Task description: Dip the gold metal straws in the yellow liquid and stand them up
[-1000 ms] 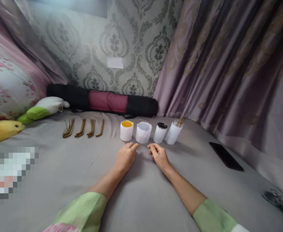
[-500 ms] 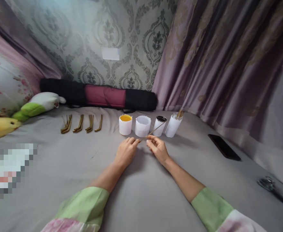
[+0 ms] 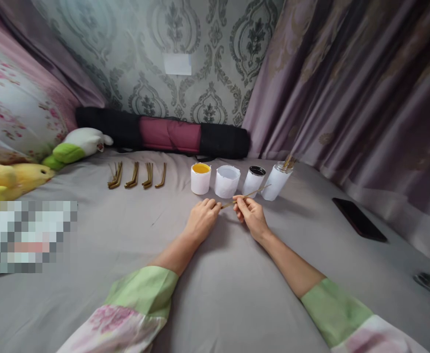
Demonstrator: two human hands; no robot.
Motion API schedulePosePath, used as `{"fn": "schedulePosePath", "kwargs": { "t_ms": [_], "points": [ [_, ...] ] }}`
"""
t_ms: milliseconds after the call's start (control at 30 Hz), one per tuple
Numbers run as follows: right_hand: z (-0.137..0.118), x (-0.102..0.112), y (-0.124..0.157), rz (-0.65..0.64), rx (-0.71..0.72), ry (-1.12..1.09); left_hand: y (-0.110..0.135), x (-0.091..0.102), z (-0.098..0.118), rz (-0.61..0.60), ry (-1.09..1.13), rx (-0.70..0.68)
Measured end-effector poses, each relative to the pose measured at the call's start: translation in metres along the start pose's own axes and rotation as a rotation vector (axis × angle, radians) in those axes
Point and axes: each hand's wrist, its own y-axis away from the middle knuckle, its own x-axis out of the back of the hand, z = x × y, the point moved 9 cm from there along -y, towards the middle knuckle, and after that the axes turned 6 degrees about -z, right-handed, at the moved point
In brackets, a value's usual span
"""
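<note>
A thin brown stick (image 3: 227,204) spans the gap between my hands, its thin free end reaching up to the right in front of the jars. My left hand (image 3: 203,219) is closed round the left end, with the fingertips partly hidden. Pinched on the stick further along is my right hand (image 3: 253,219), thumb and forefinger together. Just beyond them stand a white-wrapped tub with yellow inside (image 3: 201,180), a white tub (image 3: 227,184), a white-wrapped jar with a black inside (image 3: 253,182) and a tilted-looking white-wrapped jar (image 3: 276,182) with brown sticks upright in it.
Several bent brown sticks (image 3: 134,176) lie in small groups at the left back. A black and maroon long bag (image 3: 169,135) lies along the wall. Plush toys (image 3: 79,144) sit at the left, a phone (image 3: 359,219) at the right. Grey cloth (image 3: 233,294) covers the surface.
The stick has tipped from a steep slant to a flatter one. My right hand has turned, thumb now along the stick. The whole view has shifted, so things sit further right and higher.
</note>
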Motion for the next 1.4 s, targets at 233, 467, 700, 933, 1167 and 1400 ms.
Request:
{"fn": "schedulePosePath", "kwargs": {
  "t_ms": [233,467,700,933,1167,1400],
  "points": [
    [0.001,0.000,0.000,-0.001,0.003,0.001,0.001,0.000,-0.001,-0.002,0.034,0.001],
    [0.002,0.000,0.000,-0.006,-0.005,0.015,0.002,-0.001,-0.005,0.028,0.106,0.046],
    [0.003,0.000,0.000,-0.003,-0.020,0.013,0.002,-0.007,-0.015,0.097,0.300,0.097],
    [0.004,0.002,0.000,0.004,-0.016,0.010,0.002,-0.012,-0.026,0.182,0.528,0.130],
    [0.008,0.008,-0.001,0.055,-0.027,0.008,0.003,-0.010,-0.033,0.205,0.677,0.207],
    [0.009,0.015,-0.001,0.125,-0.040,-0.017,0.005,-0.022,-0.042,0.162,1.023,0.372]
  ]
}}
